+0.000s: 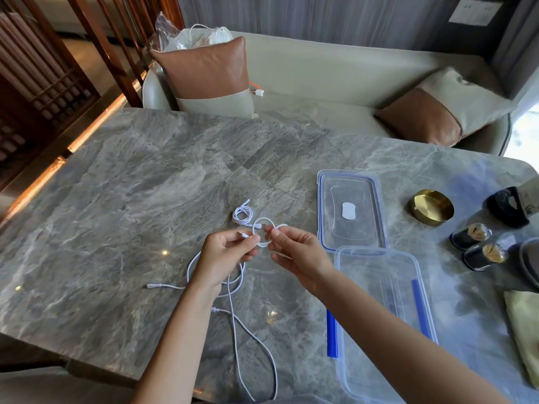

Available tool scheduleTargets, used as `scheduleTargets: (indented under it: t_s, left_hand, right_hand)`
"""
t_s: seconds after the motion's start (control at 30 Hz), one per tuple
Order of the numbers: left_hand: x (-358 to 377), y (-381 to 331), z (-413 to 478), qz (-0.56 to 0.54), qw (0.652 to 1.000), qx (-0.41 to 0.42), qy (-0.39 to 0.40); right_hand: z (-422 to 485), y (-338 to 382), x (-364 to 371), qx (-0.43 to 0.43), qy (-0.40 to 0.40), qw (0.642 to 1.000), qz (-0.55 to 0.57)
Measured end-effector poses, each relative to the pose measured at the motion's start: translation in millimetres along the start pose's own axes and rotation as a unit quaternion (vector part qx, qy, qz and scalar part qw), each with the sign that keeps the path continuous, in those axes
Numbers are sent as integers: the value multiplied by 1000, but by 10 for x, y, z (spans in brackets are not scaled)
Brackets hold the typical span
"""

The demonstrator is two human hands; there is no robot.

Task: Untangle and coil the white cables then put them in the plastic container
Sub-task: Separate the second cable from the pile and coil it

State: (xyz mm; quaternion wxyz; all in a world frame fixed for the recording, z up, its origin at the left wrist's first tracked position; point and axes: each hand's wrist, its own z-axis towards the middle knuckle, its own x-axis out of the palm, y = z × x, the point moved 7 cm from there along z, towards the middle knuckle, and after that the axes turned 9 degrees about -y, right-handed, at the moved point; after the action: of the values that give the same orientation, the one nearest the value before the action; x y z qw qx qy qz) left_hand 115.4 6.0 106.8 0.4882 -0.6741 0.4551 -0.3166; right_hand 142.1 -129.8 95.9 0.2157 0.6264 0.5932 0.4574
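I'm mid-coil over the table: left hand pinches the white cable near its plug, right hand pinches the loop. Next I'd wind in the slack (plenty trails), then fill the plastic container.

A grey marble table fills the middle. At three o'clock on it sit a brass ashtray and two small dark jars, with a yellowish cloth nearer four. At twelve a pale sofa carries a brown cushion; another cushion lies at two.
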Motion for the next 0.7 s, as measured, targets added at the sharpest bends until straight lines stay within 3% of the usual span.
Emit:
scheduleTargets:
  t_s: [0.23,0.3,0.37,0.43,0.5,0.6,0.7]
  left_hand:
    - [57,81,-145,2,985,-79,151]
    - [40,56,-143,-13,983,-88,159]
    - [-7,-32,-76,-12,989,-53,135]
    - [23,-207,-12,51,990,38,124]
    - [239,-354,-32,130,967,113,188]
    - [564,-415,-105,207,920,144,299]
    - [558,-410,-20,252,913,158,280]
  right_hand:
    - [-43,154,-12,14,103,988,-112]
    - [-42,204,-17,28,131,983,-126]
    - [-63,233,-18,43,165,974,-146]
    - [-100,230,6,55,206,961,-177]
    - [-133,202,35,64,233,946,-214]
    - [-166,190,67,62,254,928,-265]
    - [-158,243,3,46,241,919,-307]
